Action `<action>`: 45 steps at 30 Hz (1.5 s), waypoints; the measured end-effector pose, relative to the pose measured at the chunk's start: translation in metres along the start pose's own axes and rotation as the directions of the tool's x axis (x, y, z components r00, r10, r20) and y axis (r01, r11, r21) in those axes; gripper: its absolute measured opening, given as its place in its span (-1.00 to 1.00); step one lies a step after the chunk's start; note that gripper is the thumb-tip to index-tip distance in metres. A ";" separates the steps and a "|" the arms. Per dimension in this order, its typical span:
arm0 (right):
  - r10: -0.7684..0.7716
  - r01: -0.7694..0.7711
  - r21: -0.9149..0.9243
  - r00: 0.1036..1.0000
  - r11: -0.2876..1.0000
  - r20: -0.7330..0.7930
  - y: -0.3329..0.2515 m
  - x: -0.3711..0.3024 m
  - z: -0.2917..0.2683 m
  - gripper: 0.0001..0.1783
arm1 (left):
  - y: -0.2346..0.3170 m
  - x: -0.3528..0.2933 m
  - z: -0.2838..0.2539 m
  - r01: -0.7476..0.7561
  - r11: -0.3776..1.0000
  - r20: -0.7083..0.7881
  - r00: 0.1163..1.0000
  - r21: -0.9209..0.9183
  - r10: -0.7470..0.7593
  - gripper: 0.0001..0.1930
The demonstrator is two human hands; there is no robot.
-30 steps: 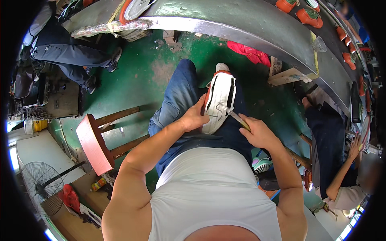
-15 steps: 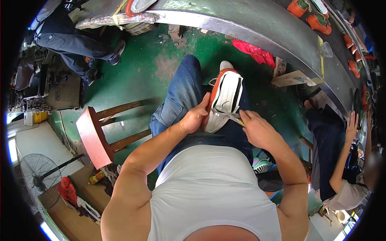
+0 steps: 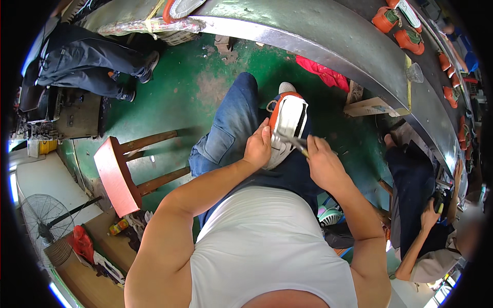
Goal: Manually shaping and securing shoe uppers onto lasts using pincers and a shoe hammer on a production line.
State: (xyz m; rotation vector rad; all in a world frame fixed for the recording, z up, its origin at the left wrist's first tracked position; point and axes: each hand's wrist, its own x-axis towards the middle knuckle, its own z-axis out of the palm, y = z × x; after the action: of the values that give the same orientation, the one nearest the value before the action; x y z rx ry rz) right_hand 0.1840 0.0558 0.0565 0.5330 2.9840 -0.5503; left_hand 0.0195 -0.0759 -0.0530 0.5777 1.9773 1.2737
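An orange-red shoe (image 3: 289, 120) lies sole up across my lap, its white underside facing me and a dark strip along the right edge. My left hand (image 3: 258, 146) is closed round its left side, thumb along the rim. In my right hand (image 3: 323, 162) are metal pincers (image 3: 293, 140) with a yellowish handle. Their head is against the white underside near the end closest to me. Whether the jaws grip anything is too small to tell.
A long metal bench (image 3: 308, 31) curves across the far side, with several orange shoes (image 3: 409, 41) at right. A pinkish stool (image 3: 117, 176) and a fan (image 3: 45, 226) stand at left. A co-worker's hand (image 3: 430, 216) shows at right; another person's legs (image 3: 97, 61) are far left.
My left hand has turned, with its thumb now up along the shoe's rim. My right hand and the pincers have shifted slightly; the co-worker's arm at right has lowered.
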 end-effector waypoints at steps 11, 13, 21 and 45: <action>0.284 -0.627 0.501 0.748 0.597 0.600 0.041 -0.005 0.003 -0.73 | 0.017 0.010 -0.021 -0.542 0.718 0.439 0.825 0.437 0.355 -0.42; 0.263 -0.609 0.616 0.784 0.500 0.563 0.049 -0.009 -0.004 -0.73 | 0.027 0.017 -0.027 -0.471 0.754 0.489 0.842 0.457 0.229 -0.41; 0.254 -0.269 0.306 0.963 0.913 0.090 0.043 0.029 0.035 -0.63 | 0.044 0.008 -0.024 -0.511 0.579 0.582 0.810 0.635 0.077 -0.38; 0.463 -0.276 0.871 0.884 0.406 0.065 0.038 -0.072 0.079 -0.69 | 0.182 0.050 -0.060 -0.343 0.939 0.235 0.914 0.017 0.330 -0.59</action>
State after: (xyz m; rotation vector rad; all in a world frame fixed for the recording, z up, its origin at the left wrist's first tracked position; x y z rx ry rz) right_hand 0.2646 0.0376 -0.0214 1.3228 2.3100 -2.0590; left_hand -0.0589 -0.0018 0.1123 1.0834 1.7757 1.2856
